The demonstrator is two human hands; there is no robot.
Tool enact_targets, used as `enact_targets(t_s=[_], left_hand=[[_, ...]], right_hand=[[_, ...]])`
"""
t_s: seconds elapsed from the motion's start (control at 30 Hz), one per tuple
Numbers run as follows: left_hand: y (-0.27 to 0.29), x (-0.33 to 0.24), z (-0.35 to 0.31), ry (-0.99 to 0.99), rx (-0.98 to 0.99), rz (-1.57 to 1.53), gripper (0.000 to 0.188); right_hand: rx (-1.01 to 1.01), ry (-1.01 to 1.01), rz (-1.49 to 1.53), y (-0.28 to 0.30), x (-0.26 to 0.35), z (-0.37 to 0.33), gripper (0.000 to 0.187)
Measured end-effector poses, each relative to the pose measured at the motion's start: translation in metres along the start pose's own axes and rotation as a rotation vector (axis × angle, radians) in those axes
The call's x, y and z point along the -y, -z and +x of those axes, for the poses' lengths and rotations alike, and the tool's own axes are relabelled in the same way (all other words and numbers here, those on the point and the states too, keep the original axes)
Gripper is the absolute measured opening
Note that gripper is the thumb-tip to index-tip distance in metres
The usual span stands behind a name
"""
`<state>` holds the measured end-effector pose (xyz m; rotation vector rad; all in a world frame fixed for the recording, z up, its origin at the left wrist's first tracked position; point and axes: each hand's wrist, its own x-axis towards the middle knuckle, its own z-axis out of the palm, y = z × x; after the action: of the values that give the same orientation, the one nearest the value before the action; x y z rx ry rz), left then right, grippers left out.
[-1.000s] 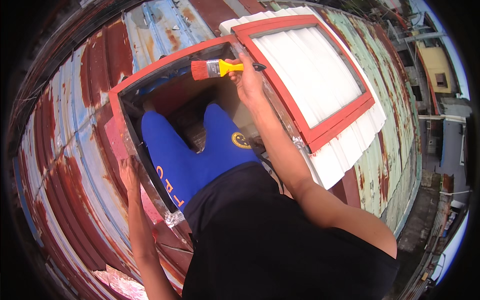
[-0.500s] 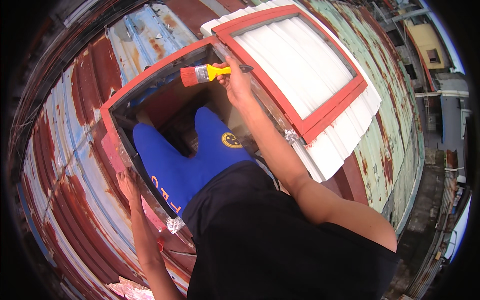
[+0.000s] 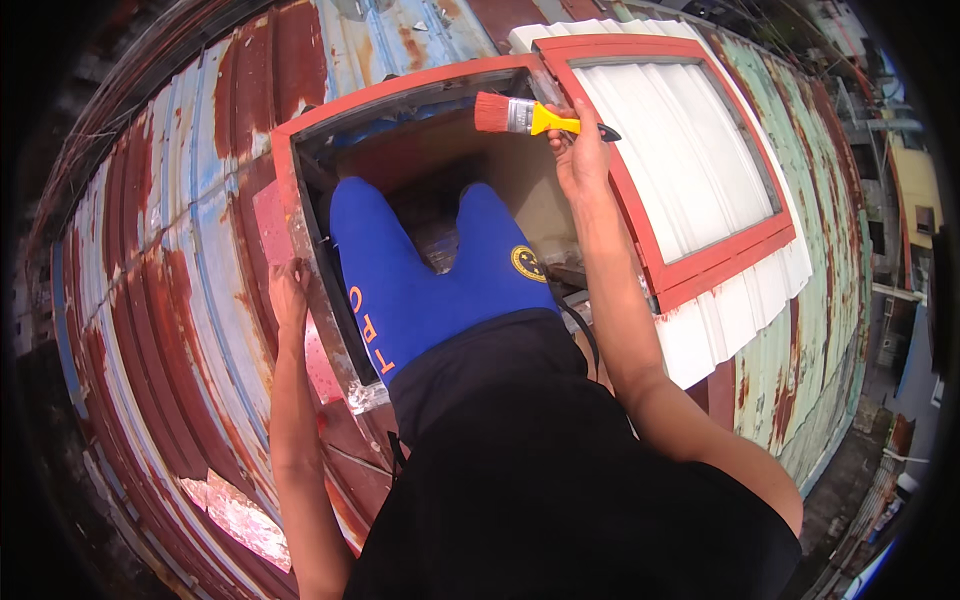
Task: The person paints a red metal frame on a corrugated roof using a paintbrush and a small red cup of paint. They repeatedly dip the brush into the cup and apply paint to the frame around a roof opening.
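Now your right hand (image 3: pixel 582 160), closed around the yellow-handled paintbrush (image 3: pixel 525 117), has carried its red bristles from the hatch frame's (image 3: pixel 400 85) far edge inward over the opening, while your left hand (image 3: pixel 287 298) presses open-palmed on the frame's left rail.

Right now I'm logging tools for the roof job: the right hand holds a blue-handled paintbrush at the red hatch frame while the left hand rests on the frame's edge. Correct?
Not quite. In the head view the paintbrush in the right hand has a yellow handle, not blue. The rest holds: it is at the red hatch frame, and the left hand rests on the frame's edge.
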<state>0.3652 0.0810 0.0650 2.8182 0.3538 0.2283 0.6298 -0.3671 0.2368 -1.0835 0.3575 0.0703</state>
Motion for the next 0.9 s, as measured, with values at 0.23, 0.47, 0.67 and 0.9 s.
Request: enact_targets(t_s=[0.23, 0.47, 0.67, 0.9], left_hand=[[0.012, 0.012, -0.019, 0.152, -0.058, -0.274, 0.019], [0.005, 0.004, -0.030, 0.246, -0.143, -0.193, 0.019], [0.001, 0.000, -0.036, 0.319, -0.148, -0.203, 0.018], [0.008, -0.010, -0.028, 0.186, -0.228, -0.117, 0.025]], right_hand=[[0.037, -0.019, -0.063, 0.016, -0.016, 0.015, 0.031], [0.038, -0.017, -0.080, 0.012, -0.009, 0.015, 0.033], [0.045, -0.011, -0.059, 0.017, -0.010, 0.019, 0.032], [0.039, -0.013, -0.055, 0.019, -0.013, 0.017, 0.031]])
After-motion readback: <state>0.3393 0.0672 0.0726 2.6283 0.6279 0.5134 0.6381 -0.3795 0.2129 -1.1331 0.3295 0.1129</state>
